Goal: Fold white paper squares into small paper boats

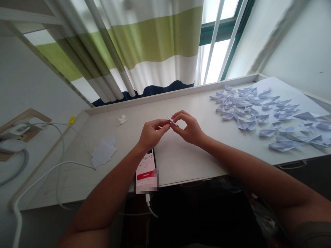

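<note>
Between my two hands, above the middle of the white table, is a small folded piece of white paper (171, 120). My left hand (154, 132) pinches it from the left with thumb and fingers. From the right, my right hand (188, 127) grips it too, thumb below and forefinger above, the fingers curved in a ring. The fingertips hide part of the paper, so its full shape cannot be made out. Many folded paper boats (248, 106) lie spread over the table's right side. Flat white paper pieces (104, 151) lie in a loose stack to the left.
A phone (145, 172) with a timer showing lies at the front edge, partly under my left forearm, its white cable (148, 203) plugged in. Crumpled white paper (121, 120) sits further back. At far left are chargers (19, 130) and cords; a curtain (155, 41) hangs behind.
</note>
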Motion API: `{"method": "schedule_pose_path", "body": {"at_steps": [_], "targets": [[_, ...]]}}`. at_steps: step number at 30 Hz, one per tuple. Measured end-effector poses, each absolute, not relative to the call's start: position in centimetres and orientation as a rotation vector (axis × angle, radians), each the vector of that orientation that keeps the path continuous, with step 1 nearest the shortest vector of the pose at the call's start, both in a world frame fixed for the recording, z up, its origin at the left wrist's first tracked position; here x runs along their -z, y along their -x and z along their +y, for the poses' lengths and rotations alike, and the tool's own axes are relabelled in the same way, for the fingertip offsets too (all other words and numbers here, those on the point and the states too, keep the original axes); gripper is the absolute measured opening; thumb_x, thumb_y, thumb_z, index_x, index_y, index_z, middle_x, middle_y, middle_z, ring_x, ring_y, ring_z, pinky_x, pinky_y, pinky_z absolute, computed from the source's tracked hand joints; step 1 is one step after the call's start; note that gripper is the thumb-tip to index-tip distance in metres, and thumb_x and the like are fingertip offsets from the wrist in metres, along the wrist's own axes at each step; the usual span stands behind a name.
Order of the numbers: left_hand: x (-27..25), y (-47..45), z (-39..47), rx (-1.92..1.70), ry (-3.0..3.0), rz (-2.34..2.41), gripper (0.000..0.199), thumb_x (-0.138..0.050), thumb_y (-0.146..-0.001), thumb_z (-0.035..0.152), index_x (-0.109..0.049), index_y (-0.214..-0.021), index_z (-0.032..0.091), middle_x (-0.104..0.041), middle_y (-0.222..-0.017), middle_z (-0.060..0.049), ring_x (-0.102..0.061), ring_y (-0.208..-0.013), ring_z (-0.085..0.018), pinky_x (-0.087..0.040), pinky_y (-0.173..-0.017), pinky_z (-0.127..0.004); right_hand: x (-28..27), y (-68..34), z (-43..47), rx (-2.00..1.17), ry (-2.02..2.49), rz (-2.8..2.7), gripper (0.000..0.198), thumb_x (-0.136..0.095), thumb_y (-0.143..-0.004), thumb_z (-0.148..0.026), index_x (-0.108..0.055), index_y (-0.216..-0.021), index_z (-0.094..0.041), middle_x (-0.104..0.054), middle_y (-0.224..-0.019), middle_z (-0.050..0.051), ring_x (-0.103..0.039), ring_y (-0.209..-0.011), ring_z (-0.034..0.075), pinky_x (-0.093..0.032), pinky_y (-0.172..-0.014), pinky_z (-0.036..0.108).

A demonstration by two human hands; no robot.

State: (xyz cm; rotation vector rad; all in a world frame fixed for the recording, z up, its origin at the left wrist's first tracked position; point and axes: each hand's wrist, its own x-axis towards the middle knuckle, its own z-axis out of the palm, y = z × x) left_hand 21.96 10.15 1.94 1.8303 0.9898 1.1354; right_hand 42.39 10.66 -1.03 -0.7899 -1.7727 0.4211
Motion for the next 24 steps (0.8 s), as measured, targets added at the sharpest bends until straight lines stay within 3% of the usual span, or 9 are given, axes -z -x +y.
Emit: {"method": "schedule_pose_path", "body": {"at_steps": [2,4,9,14,17,21,24], "targets": [[-2.0,-22.2,10.1,-1.111,-1.684,0.886,0.034,-0.083,-0.092,0.045,-0.084,-0.113,0.019,-0.085,-0.113,-0.01,-0.078,-0.105,-0.026,-0.062,-0.093,-0.039,1.1,-42.3,10.6,-0.243,0.729,-1.833,0.004,-0.073,-0.099,-0.025,-0.069,-0.101,-0.025,-0.075,-0.117,0.01,-0.071,-0.114,0.029,-0.06,-0.098,0.049],[-1.8,-22.2,10.4,-1.132,-1.571,0.844,0.04,-0.087,-0.088,0.048,-0.083,-0.117,0.019,-0.085,-0.113,-0.01,-0.079,-0.106,-0.026,-0.063,-0.095,-0.04,1.2,-42.3,10.5,-0.088,0.709,-1.873,0.012,-0.072,-0.1,-0.02,-0.072,-0.111,-0.026,-0.073,-0.129,0.011,-0.066,-0.129,0.032,-0.057,-0.108,0.054],[-1.5,-21.7,11.1,-1.152,-1.431,0.893,0.043,-0.093,-0.082,0.051,-0.084,-0.108,0.018,-0.085,-0.096,-0.008,-0.08,-0.089,-0.022,-0.064,-0.091,-0.039,1.2,-42.7,10.7,-0.022,0.765,-1.986,0.024,-0.073,-0.102,-0.022,-0.077,-0.124,-0.032,-0.066,-0.147,0.009,-0.054,-0.146,0.034,-0.052,-0.117,0.06],[-2.1,-21.1,11.2,-1.101,-1.427,0.915,0.039,-0.095,-0.079,0.047,-0.083,-0.099,0.016,-0.084,-0.091,-0.008,-0.08,-0.085,-0.022,-0.065,-0.085,-0.038,1.2,-44.1,11.5,-0.222,0.678,-2.016,0.025,-0.071,-0.106,-0.029,-0.077,-0.131,-0.031,-0.074,-0.126,0.009,-0.07,-0.119,0.028,-0.061,-0.102,0.049],[-2.4,-21.1,11.2,-1.075,-1.443,0.948,0.033,-0.093,-0.08,0.044,-0.083,-0.094,0.016,-0.083,-0.092,-0.007,-0.079,-0.087,-0.021,-0.065,-0.083,-0.037,1.1,-44.6,11.8,-0.354,0.679,-2.007,0.024,-0.072,-0.106,-0.031,-0.08,-0.129,-0.03,-0.075,-0.122,0.009,-0.072,-0.111,0.025,-0.061,-0.097,0.045],[-2.3,-21.1,11.2,-1.055,-1.461,0.955,0.036,-0.093,-0.079,0.044,-0.08,-0.097,0.016,-0.084,-0.095,-0.008,-0.079,-0.087,-0.021,-0.067,-0.083,-0.038,0.9,-44.6,11.7,-0.527,0.676,-2.042,0.02,-0.072,-0.106,-0.035,-0.084,-0.121,-0.029,-0.078,-0.106,0.006,-0.072,-0.086,0.02,-0.06,-0.084,0.039],[-2.1,-21.2,11.1,-1.086,-1.436,0.964,0.042,-0.096,-0.076,0.042,-0.075,-0.102,0.017,-0.085,-0.088,-0.006,-0.08,-0.083,-0.022,-0.066,-0.08,-0.038,0.8,-44.4,11.4,-0.579,0.672,-2.021,0.018,-0.072,-0.105,-0.035,-0.085,-0.116,-0.027,-0.079,-0.104,0.007,-0.072,-0.084,0.02,-0.06,-0.082,0.038]]}}
